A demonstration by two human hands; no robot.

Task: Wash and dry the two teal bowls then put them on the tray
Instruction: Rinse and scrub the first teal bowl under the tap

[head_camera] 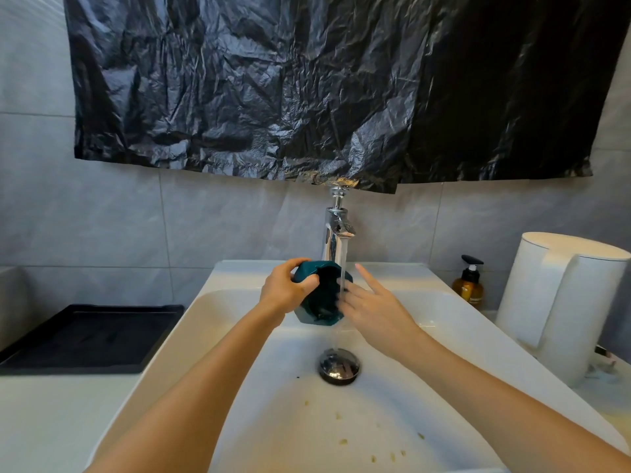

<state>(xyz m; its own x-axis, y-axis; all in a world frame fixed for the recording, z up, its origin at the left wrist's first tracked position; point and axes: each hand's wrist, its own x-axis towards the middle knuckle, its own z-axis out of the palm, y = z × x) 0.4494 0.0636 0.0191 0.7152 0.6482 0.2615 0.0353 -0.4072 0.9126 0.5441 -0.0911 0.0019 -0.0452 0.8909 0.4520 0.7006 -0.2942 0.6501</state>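
One teal bowl (321,295) is all I can find from this head view; a second does not show anywhere in frame. My left hand (286,289) is clenched on the bowl's left rim, thumb across the front edge and the other fingers hidden behind the wall, holding it tipped on its side so the dark inside faces me and to the right. My right hand (370,307) is spread open and grasps nothing; its fingertips (343,302) sit at the bowl's mouth under the running water (342,268), and motion blur there keeps me from telling how far they reach inside. The bowl hangs above the back of the white sink (239,336), just under the chrome faucet (336,230), whose top is partly covered by the hem of a crinkled black plastic sheet (307,83) hung on the tiled wall. Below, the stream runs down to the metal drain plug (339,365), and small yellowish bits (341,442) lie scattered on the near basin floor. Out on the counter (51,411) to the left sits the black tray (88,337), its left end cut off by the frame. To the right stand an amber pump bottle (468,285), label unreadable, and a white kettle (563,302).
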